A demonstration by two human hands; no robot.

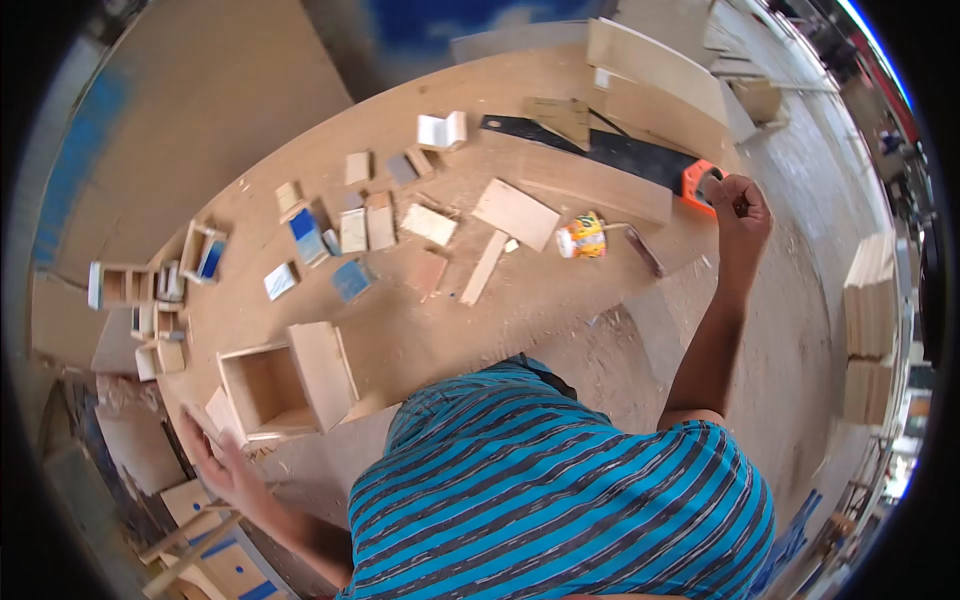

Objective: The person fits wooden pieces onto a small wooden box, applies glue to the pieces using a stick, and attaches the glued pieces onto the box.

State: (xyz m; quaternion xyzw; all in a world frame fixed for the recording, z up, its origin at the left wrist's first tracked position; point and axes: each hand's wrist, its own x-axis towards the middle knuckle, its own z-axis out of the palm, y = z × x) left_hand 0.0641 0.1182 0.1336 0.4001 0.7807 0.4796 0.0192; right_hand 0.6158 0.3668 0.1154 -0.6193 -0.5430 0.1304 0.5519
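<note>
Head view: my right hand [742, 203] is curled at the orange-handled black handsaw [640, 162] on the tan wooden bench [440, 325], grip unclear, left hand [230, 472] wide beside the open pale-wood box [258, 385]; tugging the saw could drag the brown wooden offcut [565, 121] overlapping its blade.

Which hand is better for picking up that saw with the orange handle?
Probably the right hand: it's right by the orange handle of the saw. The left hand is way over on the other side, beside the open wooden box.
</note>
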